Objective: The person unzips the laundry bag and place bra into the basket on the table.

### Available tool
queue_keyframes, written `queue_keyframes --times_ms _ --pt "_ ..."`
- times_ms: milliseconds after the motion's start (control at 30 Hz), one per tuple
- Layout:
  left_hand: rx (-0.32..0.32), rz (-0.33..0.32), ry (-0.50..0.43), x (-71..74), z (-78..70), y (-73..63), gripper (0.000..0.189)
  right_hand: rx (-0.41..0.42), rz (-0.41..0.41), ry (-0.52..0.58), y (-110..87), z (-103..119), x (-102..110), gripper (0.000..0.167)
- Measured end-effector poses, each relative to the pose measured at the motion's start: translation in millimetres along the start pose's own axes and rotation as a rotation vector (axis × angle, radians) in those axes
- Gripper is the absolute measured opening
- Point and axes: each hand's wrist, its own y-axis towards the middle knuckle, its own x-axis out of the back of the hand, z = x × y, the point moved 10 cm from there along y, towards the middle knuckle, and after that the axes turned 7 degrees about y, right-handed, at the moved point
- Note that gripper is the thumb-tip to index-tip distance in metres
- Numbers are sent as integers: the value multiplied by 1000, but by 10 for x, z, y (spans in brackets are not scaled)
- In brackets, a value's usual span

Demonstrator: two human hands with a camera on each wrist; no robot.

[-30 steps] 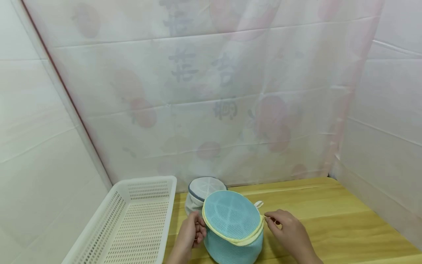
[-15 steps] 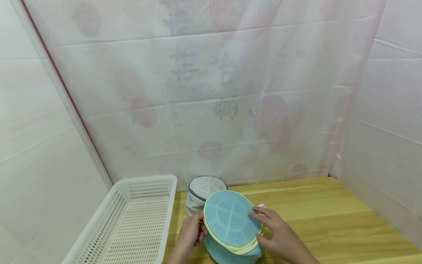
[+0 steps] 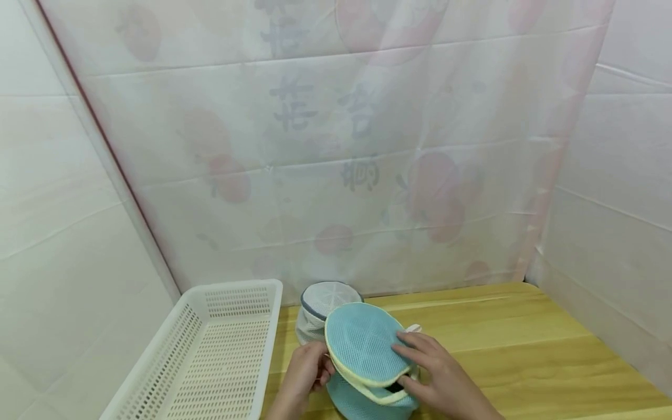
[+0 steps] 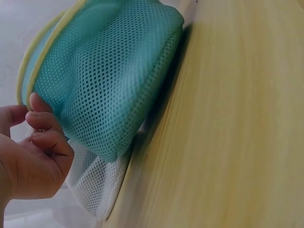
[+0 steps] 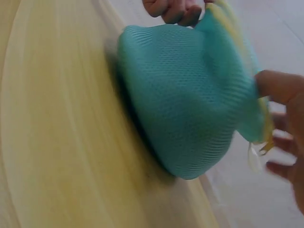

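A blue mesh laundry bag (image 3: 364, 344) with yellow trim stands on the wooden table, its round lid tilted up. At the front right the lid gapes from the rim, showing something dark (image 3: 395, 387) inside. My left hand (image 3: 304, 373) pinches the yellow trim at the left; in the left wrist view thumb and fingers meet on that edge. My right hand (image 3: 441, 370) lies at the right edge, fingers over the lid and thumb at the rim by the gap. A zipper pull (image 5: 266, 148) hangs by the right fingers in the right wrist view.
Behind the blue bag stands a smaller white mesh bag (image 3: 331, 297) with dark grey trim. A white perforated plastic basket (image 3: 270, 350) is at the left. Wooden tabletop (image 3: 525, 338) extends to the right, and pale printed sheeting (image 3: 315, 204) hangs along the back.
My right hand has moved from the zipper edge on the right onto the lid. The lid has parted from the rim at the front right. The left hand has kept its place.
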Motion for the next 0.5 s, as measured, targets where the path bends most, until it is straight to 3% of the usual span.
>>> queue_keyframes --times_ms 100,167,267,333,367,433,500 --pt "3 -4 10 10 -3 4 21 92 -144 -18 12 75 125 47" --pt "-1 -5 9 18 -12 2 22 110 -211 -9 11 73 185 28" --pt "-3 -5 8 28 -16 -4 22 96 -314 -15 -10 56 288 20" --pt "-6 -2 5 32 -16 -7 23 43 -393 7 -33 8 366 16" --pt "-8 -1 6 35 -14 -5 23 0 -438 21 -50 -30 405 22" --pt "-7 1 7 43 -6 1 23 -137 -498 87 -83 -161 452 30" --pt "-9 4 6 48 1 3 23 -319 -530 168 -136 -351 449 23"
